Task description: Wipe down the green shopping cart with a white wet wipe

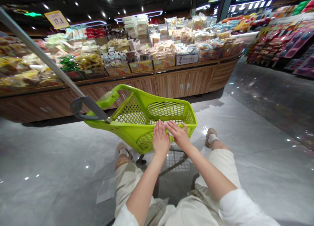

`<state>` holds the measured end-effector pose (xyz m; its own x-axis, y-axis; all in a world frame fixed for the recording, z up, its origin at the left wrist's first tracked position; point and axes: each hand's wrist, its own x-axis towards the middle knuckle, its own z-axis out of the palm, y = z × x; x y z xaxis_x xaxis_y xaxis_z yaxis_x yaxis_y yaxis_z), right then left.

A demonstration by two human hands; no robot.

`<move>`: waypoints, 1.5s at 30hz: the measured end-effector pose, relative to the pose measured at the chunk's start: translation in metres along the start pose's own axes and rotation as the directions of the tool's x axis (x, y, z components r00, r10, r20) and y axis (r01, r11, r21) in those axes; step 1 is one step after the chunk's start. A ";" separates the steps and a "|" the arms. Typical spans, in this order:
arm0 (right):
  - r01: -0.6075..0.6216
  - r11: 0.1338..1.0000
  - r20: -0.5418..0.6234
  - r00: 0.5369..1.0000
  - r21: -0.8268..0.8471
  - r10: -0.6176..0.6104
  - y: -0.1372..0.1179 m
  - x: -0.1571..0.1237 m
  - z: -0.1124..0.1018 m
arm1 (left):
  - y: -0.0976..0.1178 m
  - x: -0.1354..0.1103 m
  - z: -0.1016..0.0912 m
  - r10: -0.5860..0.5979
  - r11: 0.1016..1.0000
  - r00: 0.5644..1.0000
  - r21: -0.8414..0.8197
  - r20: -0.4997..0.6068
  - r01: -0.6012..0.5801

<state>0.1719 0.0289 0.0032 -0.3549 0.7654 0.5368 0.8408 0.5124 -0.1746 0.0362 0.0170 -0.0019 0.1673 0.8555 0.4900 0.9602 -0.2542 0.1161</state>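
In front of me stands a lime-green plastic shopping cart basket (130, 131) with mesh-like walls and no goods visible inside. My left hand (161, 141) is at the near long side, palm down, its fingers stretched out over the rim. Close beside it, my right hand (179, 136) lies flat with straight fingers and the thumb apart, also at that rim. Whether the palms press on the rim or hover just above is hard to tell. Neither hand holds anything. The cart's green handle (108, 100) is at its left end, with a grey clamp-like bracket (90, 109) by it.
A grey metal pole (46, 57) slants from the bracket to the upper left. Beyond the cart runs a wooden display counter (169, 85) stacked with packaged foods. A price sign (57, 20) hangs at left. Shelves of colourful packets (267, 43) stand at right. The floor (265, 128) is glossy grey tile.
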 end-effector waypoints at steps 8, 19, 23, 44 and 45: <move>-0.269 0.962 -0.131 0.957 -0.053 0.260 0.071 -0.060 -0.013 | -0.007 -0.001 -0.003 0.028 1.000 0.999 -0.001 0.018 -0.028; -0.245 0.966 -0.119 0.960 0.081 0.253 -0.032 0.009 0.018 | -0.001 0.002 0.001 0.018 1.000 1.000 0.001 0.011 -0.018; -0.152 0.986 -0.074 0.985 0.070 0.157 -0.018 0.001 0.009 | -0.004 0.001 0.001 0.015 1.000 1.000 0.017 0.013 -0.016; -0.174 0.984 -0.095 0.980 0.029 0.176 -0.012 -0.009 0.007 | -0.008 0.000 0.002 0.020 1.000 1.000 -0.013 -0.006 -0.020; -0.197 0.980 -0.103 0.975 0.004 0.196 0.004 -0.020 0.003 | -0.009 0.000 0.002 0.020 1.000 1.000 -0.020 -0.014 -0.020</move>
<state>0.1805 0.0167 -0.0111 -0.1393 0.8068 0.5742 0.8926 0.3534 -0.2800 0.0282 0.0198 -0.0047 0.1832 0.8441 0.5039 0.9520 -0.2802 0.1233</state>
